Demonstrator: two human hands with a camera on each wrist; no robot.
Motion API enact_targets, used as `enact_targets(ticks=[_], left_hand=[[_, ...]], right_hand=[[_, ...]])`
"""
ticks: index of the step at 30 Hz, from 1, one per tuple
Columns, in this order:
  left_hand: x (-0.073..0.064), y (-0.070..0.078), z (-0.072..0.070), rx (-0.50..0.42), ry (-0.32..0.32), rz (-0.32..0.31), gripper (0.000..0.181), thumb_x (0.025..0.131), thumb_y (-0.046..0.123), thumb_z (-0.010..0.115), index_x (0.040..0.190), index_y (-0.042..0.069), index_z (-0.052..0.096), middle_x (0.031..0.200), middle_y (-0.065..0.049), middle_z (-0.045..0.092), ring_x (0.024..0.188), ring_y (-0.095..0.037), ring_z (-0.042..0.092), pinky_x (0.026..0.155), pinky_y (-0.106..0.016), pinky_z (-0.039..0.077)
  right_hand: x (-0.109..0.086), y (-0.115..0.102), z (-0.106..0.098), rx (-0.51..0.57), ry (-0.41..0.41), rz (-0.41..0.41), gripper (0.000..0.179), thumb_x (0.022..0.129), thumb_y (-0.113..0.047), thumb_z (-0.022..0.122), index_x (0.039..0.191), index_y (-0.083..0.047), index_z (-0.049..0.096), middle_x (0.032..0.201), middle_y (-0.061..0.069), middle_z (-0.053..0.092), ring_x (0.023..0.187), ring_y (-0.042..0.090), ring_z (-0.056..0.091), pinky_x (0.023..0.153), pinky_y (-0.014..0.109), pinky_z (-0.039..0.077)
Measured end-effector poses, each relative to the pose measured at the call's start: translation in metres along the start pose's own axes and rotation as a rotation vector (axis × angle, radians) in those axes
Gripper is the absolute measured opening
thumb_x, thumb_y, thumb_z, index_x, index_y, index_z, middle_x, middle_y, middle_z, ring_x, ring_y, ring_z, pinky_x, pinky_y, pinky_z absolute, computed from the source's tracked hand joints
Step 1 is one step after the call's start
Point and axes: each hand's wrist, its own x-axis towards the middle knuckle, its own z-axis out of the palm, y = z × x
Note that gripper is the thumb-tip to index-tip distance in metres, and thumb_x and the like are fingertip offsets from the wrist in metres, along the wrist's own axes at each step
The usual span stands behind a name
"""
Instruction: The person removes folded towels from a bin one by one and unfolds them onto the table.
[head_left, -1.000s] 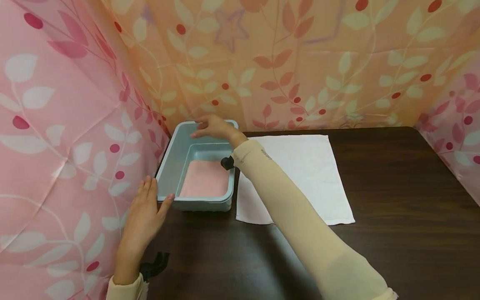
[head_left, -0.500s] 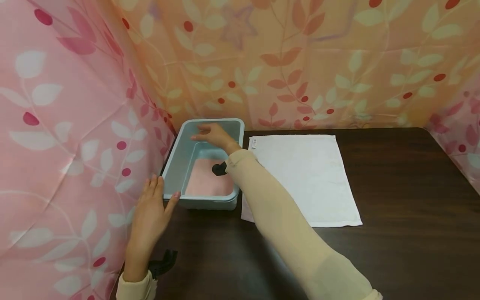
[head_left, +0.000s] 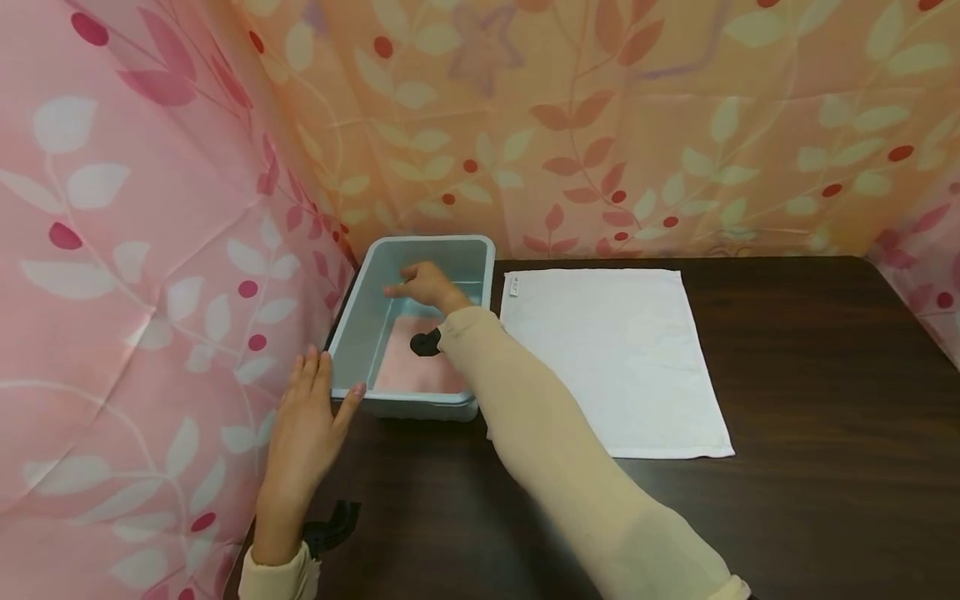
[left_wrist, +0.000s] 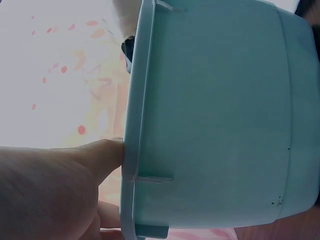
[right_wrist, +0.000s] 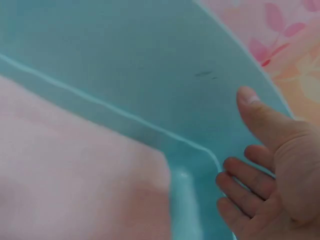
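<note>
A light blue plastic tub [head_left: 352, 333] stands at the left of the table, with a flat pink sheet of something [head_left: 412, 367] covering its bottom. My left hand [head_left: 303, 421] rests at the tub's near left corner, fingers straight along the side and thumb at the front rim; the left wrist view shows the thumb [left_wrist: 107, 155] right against the rim. Inside the tub, over its far part, my right hand [head_left: 431, 287] hovers with loosely bent fingers. In the right wrist view nothing is between the thumb [right_wrist: 262, 117] and the fingers [right_wrist: 245, 187].
A white towel [head_left: 615, 358] lies spread flat on the dark wooden table [head_left: 810, 417], just right of the tub. Flowered curtains, pink [head_left: 150, 250] at the left and orange [head_left: 585, 125] behind, close off the table.
My right hand has gone from the far rim down into the tub and a little nearer to me. My left hand keeps its place at the corner. The head view has shifted slightly.
</note>
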Motion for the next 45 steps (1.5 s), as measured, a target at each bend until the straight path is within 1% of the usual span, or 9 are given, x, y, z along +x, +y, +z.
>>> enact_targets(ticks=[8, 14, 18, 22, 29, 36, 39, 43, 45], left_hand=[[0.001, -0.001, 0.003, 0.03, 0.012, 0.006, 0.077, 0.1, 0.044, 0.054, 0.151, -0.008, 0.03, 0.16, -0.031, 0.023, 0.15, -0.049, 0.018, 0.117, -0.067, 0.021], [0.001, -0.002, 0.004, 0.038, 0.01, -0.005, 0.076, 0.099, 0.042, 0.056, 0.151, -0.008, 0.031, 0.161, -0.03, 0.023, 0.15, -0.048, 0.017, 0.118, -0.065, 0.021], [0.0, -0.001, 0.004, 0.039, 0.013, -0.012, 0.076, 0.099, 0.042, 0.056, 0.151, -0.007, 0.031, 0.161, -0.029, 0.023, 0.15, -0.048, 0.018, 0.118, -0.065, 0.021], [0.0, 0.0, 0.005, 0.04, 0.011, -0.02, 0.076, 0.099, 0.043, 0.056, 0.151, -0.006, 0.031, 0.161, -0.028, 0.022, 0.151, -0.047, 0.018, 0.118, -0.065, 0.02], [-0.001, 0.0, 0.006, 0.042, 0.009, -0.032, 0.076, 0.098, 0.042, 0.056, 0.152, -0.006, 0.03, 0.162, -0.027, 0.022, 0.152, -0.046, 0.017, 0.119, -0.065, 0.019], [-0.002, -0.001, 0.007, 0.036, 0.014, -0.035, 0.076, 0.098, 0.042, 0.057, 0.152, -0.005, 0.03, 0.162, -0.027, 0.022, 0.152, -0.045, 0.016, 0.12, -0.064, 0.019], [-0.002, -0.002, 0.007, 0.036, 0.018, -0.036, 0.076, 0.098, 0.043, 0.056, 0.152, -0.005, 0.031, 0.162, -0.027, 0.022, 0.152, -0.045, 0.016, 0.12, -0.064, 0.019], [-0.002, -0.002, 0.007, 0.042, 0.024, -0.033, 0.076, 0.099, 0.044, 0.055, 0.152, -0.005, 0.031, 0.161, -0.027, 0.023, 0.152, -0.045, 0.017, 0.12, -0.063, 0.019], [-0.002, -0.002, 0.007, 0.044, 0.029, -0.031, 0.076, 0.099, 0.044, 0.055, 0.152, -0.005, 0.031, 0.161, -0.027, 0.024, 0.151, -0.046, 0.018, 0.12, -0.063, 0.02]], right_hand=[[0.0, 0.0, 0.015, -0.131, -0.016, 0.07, 0.067, 0.089, -0.032, 0.073, 0.142, 0.002, 0.049, 0.147, 0.015, 0.052, 0.139, 0.029, 0.048, 0.114, 0.038, 0.041], [0.002, 0.001, 0.024, -0.07, -0.012, 0.142, 0.059, 0.088, -0.024, 0.075, 0.135, 0.005, 0.055, 0.141, 0.018, 0.057, 0.131, 0.032, 0.054, 0.11, 0.041, 0.045], [0.004, 0.002, 0.027, -0.092, -0.043, 0.21, 0.052, 0.087, -0.026, 0.076, 0.127, 0.004, 0.062, 0.134, 0.017, 0.061, 0.127, 0.032, 0.058, 0.108, 0.042, 0.047], [0.008, 0.004, 0.027, -0.111, -0.085, 0.263, 0.054, 0.087, -0.028, 0.076, 0.13, 0.0, 0.061, 0.138, 0.014, 0.06, 0.13, 0.03, 0.056, 0.11, 0.041, 0.046], [0.014, 0.006, 0.029, -0.199, -0.116, 0.254, 0.052, 0.088, -0.023, 0.074, 0.135, -0.006, 0.06, 0.143, 0.007, 0.058, 0.135, 0.024, 0.052, 0.112, 0.035, 0.044], [0.044, 0.024, 0.034, -0.255, -0.079, 0.188, 0.038, 0.078, -0.024, 0.083, 0.108, -0.004, 0.074, 0.118, 0.008, 0.07, 0.111, 0.023, 0.065, 0.094, 0.034, 0.055], [0.036, 0.021, 0.031, -0.237, -0.071, 0.183, 0.021, 0.08, -0.024, 0.082, 0.089, -0.006, 0.074, 0.098, 0.003, 0.067, 0.093, 0.016, 0.062, 0.083, 0.028, 0.053], [0.013, 0.005, 0.027, -0.152, -0.081, 0.253, 0.013, 0.087, -0.018, 0.074, 0.091, -0.006, 0.074, 0.106, 0.003, 0.063, 0.098, 0.016, 0.057, 0.084, 0.028, 0.052], [0.014, 0.005, 0.028, -0.126, -0.097, 0.27, 0.022, 0.086, -0.018, 0.074, 0.106, -0.008, 0.075, 0.124, 0.005, 0.064, 0.113, 0.018, 0.059, 0.091, 0.031, 0.054]])
